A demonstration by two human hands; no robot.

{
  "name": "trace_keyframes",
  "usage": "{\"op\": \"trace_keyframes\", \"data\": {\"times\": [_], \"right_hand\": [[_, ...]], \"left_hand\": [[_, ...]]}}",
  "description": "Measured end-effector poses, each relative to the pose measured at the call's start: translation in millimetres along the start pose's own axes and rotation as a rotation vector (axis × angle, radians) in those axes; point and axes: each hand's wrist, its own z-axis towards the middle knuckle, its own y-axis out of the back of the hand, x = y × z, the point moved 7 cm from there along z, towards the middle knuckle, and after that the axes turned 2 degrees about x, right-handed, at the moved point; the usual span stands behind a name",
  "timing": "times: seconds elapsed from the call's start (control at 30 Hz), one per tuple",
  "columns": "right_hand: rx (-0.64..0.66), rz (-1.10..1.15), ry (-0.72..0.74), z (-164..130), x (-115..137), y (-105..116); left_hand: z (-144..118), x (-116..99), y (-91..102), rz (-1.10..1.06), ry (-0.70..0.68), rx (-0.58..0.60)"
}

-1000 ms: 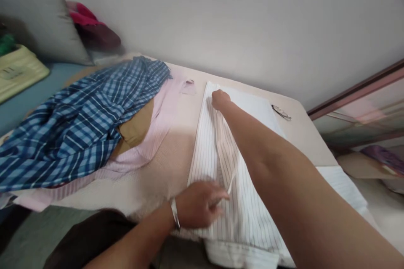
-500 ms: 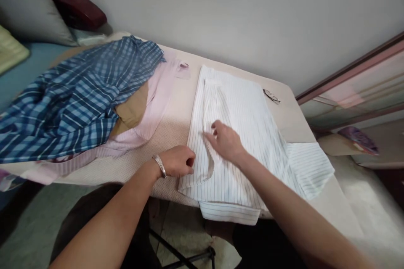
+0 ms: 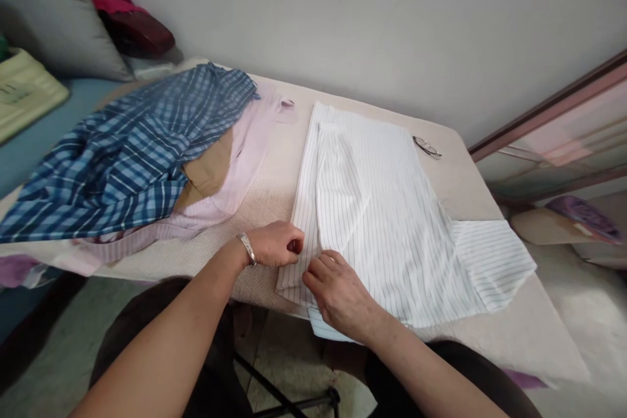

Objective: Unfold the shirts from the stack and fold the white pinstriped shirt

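A white shirt with thin dark stripes [image 3: 392, 209] lies spread on the padded table, one side folded inward with its sleeve laid lengthwise over it. My left hand [image 3: 274, 245], a silver bracelet at its wrist, is closed at the shirt's left folded edge, thumb and forefinger curled against the cloth. Close beside it, my right hand [image 3: 340, 287] is closed with fingertips pinching the cloth near the shoulder of the folded sleeve. Its palm hides part of the collar, which hangs over the table's front edge. The other short sleeve sticks out to the right.
A blue plaid shirt [image 3: 132, 150] is heaped at the left over a pink garment [image 3: 249, 144] and a tan cloth [image 3: 208, 170]. Eyeglasses [image 3: 427, 147] lie at the back right of the table [image 3: 455, 189]. A wall runs behind; a grey cushion [image 3: 63, 13] is far left.
My right hand has moved down toward the collar, from the middle of the sleeve to its shoulder end. The sleeve now lies flatter and wider. My left hand stays at the folded edge.
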Motion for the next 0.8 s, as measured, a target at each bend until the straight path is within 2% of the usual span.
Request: {"op": "trace_keyframes", "data": {"times": [0.17, 0.4, 0.53, 0.67, 0.8], "right_hand": [[-0.013, -0.071, 0.042, -7.0, 3.5, 4.1], [-0.001, -0.14, 0.011, -8.5, 4.8, 2.3], [-0.075, -0.197, 0.013, -5.6, -1.3, 3.5], [-0.102, -0.105, 0.017, -8.7, -9.6, 7.9], [-0.055, -0.093, -0.002, -11.3, -12.7, 10.5]], "left_hand": [[4.1, 5.0, -0.3, 0.026, 0.013, -0.037], [4.2, 4.6, -1.3, 0.044, 0.036, -0.026], [4.6, 4.9, 1.4, 0.041, 0.032, -0.048], [4.5, 3.4, 0.9, 0.048, 0.027, -0.037], [5.1, 2.6, -0.5, 0.05, 0.042, -0.029]]}}
